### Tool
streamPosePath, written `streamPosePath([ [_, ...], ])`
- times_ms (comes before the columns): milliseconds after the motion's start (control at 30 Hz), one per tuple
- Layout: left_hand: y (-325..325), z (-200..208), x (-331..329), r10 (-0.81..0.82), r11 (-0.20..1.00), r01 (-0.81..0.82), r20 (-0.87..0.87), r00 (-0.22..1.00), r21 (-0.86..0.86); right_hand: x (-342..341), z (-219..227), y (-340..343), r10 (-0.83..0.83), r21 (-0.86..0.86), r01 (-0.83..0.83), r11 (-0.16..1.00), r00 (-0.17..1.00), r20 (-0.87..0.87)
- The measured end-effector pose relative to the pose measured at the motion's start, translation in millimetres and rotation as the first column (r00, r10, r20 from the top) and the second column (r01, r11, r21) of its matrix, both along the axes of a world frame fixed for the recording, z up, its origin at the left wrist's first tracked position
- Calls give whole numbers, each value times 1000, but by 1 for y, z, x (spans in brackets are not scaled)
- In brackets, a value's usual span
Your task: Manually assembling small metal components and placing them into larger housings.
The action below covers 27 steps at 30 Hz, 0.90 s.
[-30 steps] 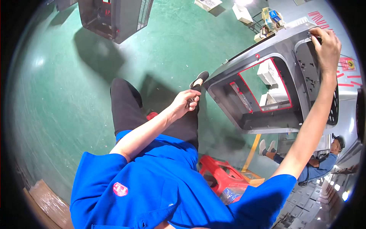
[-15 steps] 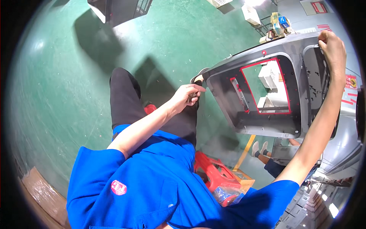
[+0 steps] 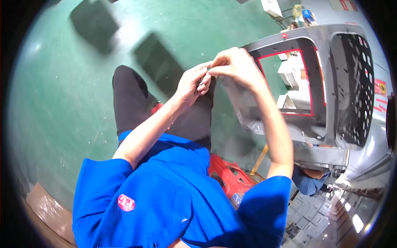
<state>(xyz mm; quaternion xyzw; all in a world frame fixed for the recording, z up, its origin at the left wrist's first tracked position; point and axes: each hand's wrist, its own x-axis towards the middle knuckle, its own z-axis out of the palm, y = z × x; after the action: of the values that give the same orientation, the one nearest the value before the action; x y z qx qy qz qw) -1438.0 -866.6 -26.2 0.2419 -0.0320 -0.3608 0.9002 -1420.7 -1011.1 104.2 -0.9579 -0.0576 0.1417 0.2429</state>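
Note:
In front of my lap, my left hand [image 3: 192, 85] is closed around small dark pieces, too small to name. My right hand [image 3: 236, 68] meets it, thumb and forefinger pinched at the left fingertips; whatever they grip is hidden. To the right, a large grey housing panel [image 3: 324, 56] stands tilted, touched by neither hand. It has a rectangular window edged in red and a dark perforated section [image 3: 359, 87] at its right side. My right hand and forearm cover part of its left side.
A red plastic stool [image 3: 227, 171] stands by my right hip. Past the panel's lower edge are a metal box [image 3: 320, 157] and a person [image 3: 310, 182] in dark blue. White boxes [image 3: 271, 8] lie beyond, and a plastic-wrapped cardboard piece [image 3: 49, 208] at lower left.
My right hand has let go of the panel's upper right corner and come left to my left hand. The panel has turned, showing more of its perforated section.

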Motion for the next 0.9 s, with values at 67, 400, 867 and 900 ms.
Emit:
streamPosePath([
  [67, 1, 0, 2, 80, 995, -79, -12, 997, 55, -3, -41, 2, -94, 247, 110, 963, 993, -76],
  [400, 4, -35, 7, 251, 968, -251, -11, 968, 21, 37, -66, 0, -110, 348, 79, 934, 991, 71],
  [867, 14, -56, 5, 194, 940, -154, -105, 975, 304, 129, -78, -55, 338, -322, -374, 870, 927, -161],
  [900, 15, -61, 4, 207, 939, -174, -84, 975, 296, 128, -79, -50, 356, -312, -389, 867, 921, -157],
])
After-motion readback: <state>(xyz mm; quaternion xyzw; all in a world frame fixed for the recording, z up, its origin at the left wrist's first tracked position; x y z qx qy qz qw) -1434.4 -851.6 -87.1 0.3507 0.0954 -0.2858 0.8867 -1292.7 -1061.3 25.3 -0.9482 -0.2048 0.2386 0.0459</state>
